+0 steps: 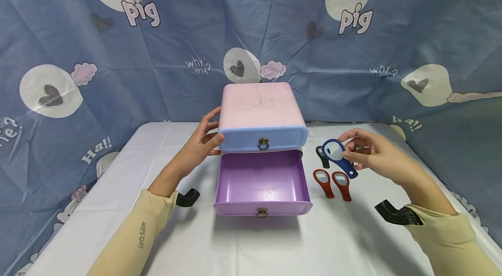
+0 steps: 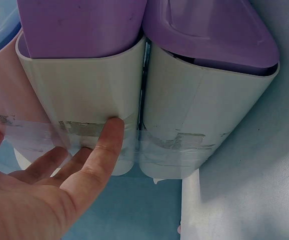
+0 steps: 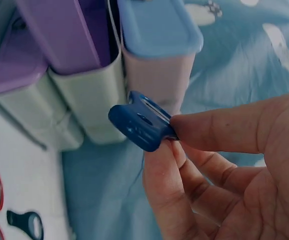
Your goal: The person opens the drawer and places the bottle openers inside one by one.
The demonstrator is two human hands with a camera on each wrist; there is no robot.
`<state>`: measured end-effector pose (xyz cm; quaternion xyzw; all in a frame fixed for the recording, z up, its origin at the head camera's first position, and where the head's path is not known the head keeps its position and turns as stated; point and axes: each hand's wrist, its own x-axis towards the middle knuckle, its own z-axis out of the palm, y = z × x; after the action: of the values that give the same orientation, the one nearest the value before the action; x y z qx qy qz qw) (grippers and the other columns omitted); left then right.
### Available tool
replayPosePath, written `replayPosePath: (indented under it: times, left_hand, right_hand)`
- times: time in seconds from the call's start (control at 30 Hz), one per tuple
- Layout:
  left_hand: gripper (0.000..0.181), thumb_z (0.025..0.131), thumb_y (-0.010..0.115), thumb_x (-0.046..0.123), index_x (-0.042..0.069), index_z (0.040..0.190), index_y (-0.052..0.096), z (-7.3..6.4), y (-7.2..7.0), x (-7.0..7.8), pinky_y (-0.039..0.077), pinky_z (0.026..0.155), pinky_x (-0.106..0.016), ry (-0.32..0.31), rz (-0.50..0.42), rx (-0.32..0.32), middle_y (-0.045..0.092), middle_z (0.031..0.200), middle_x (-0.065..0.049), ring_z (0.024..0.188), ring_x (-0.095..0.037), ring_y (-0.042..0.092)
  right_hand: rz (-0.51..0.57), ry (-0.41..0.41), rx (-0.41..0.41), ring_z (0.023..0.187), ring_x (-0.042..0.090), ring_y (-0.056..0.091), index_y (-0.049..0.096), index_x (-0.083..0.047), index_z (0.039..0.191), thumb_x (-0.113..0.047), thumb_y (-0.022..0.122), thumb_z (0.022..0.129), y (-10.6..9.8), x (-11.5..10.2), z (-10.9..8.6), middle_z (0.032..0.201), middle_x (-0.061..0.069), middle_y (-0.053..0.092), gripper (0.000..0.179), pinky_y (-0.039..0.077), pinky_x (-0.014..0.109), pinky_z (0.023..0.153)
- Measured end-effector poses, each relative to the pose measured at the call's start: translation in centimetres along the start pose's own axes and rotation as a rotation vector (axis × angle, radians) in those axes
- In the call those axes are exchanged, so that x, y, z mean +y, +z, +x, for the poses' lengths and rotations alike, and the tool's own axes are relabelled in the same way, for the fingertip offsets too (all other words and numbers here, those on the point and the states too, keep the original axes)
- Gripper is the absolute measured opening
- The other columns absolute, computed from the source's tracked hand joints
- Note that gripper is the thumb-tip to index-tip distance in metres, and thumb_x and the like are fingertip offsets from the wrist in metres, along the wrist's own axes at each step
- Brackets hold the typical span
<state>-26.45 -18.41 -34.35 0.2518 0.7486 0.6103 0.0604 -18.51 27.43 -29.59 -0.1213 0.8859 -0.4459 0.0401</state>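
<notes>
In the head view my right hand [image 1: 370, 152] pinches a blue bottle opener [image 1: 345, 165] with a grey plate in its head, between thumb and fingers, above the table. The right wrist view shows the blue bottle opener [image 3: 142, 122] nearly end-on. Two red bottle openers [image 1: 323, 182] lie side by side below it, and a black bottle opener [image 1: 323, 157] lies behind, partly covered. My left hand [image 1: 200, 143] rests with spread fingers against the left side of the drawer unit [image 1: 260, 102]. Its purple drawer [image 1: 262, 208] is pulled out, with nothing seen inside.
The blue top drawer [image 1: 243, 140] is closed and has a ring pull. Another purple drawer [image 2: 219, 30] sits at the lowest level. Clear tape [image 2: 169, 147] joins the tiers along the side. A blue printed cloth [image 1: 251, 15] hangs close behind the white table [image 1: 188, 250].
</notes>
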Motion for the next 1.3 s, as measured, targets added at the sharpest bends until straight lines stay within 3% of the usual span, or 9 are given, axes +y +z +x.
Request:
replayPosePath:
  times: [0.33, 0.67, 1.03, 1.3]
  left_hand:
    - [0.077, 0.109, 0.062, 0.045, 0.049, 0.17, 0.014, 0.0, 0.0, 0.0, 0.055, 0.105, -0.061, 0.005, -0.002, 0.0, 0.026, 0.171, -0.017, 0.156, -0.041, 0.04]
    - [0.075, 0.11, 0.06, 0.042, 0.049, 0.17, 0.015, 0.0, 0.0, 0.1, 0.055, 0.104, -0.059, 0.002, -0.006, -0.004, 0.027, 0.17, -0.017, 0.154, -0.04, 0.042]
    - [0.076, 0.109, 0.061, 0.043, 0.049, 0.169, 0.015, -0.1, 0.0, 0.1, 0.054, 0.106, -0.061, -0.005, -0.007, -0.004, 0.026, 0.171, -0.017, 0.156, -0.041, 0.041]
    - [0.076, 0.111, 0.06, 0.042, 0.048, 0.17, 0.013, -0.1, -0.1, 0.0, 0.053, 0.108, -0.065, -0.001, 0.001, -0.005, 0.025, 0.172, -0.018, 0.156, -0.042, 0.04]
  right_hand:
    - [0.0, -0.11, -0.007, 0.081, 0.014, 0.07, 0.06, -0.007, 0.14, -0.009, 0.072, 0.101, 2.3, -4.0, 0.8, 0.103, 0.013, 0.065, 0.041, 0.062, 0.032, 0.071]
    - [-0.012, -0.151, -0.108, 0.088, 0.019, 0.071, 0.064, -0.008, 0.136, -0.005, 0.071, 0.101, 4.8, -7.0, 1.4, 0.105, 0.013, 0.068, 0.036, 0.064, 0.035, 0.072]
    - [-0.025, -0.164, -0.231, 0.077, 0.019, 0.066, 0.067, -0.008, 0.133, -0.007, 0.073, 0.1, 8.2, -9.1, 2.9, 0.097, 0.009, 0.066, 0.033, 0.064, 0.035, 0.073]
    - [-0.062, -0.193, -0.298, 0.074, 0.015, 0.07, 0.069, -0.007, 0.131, -0.003, 0.072, 0.1, 10.0, -9.7, 4.0, 0.095, 0.008, 0.069, 0.031, 0.066, 0.036, 0.07]
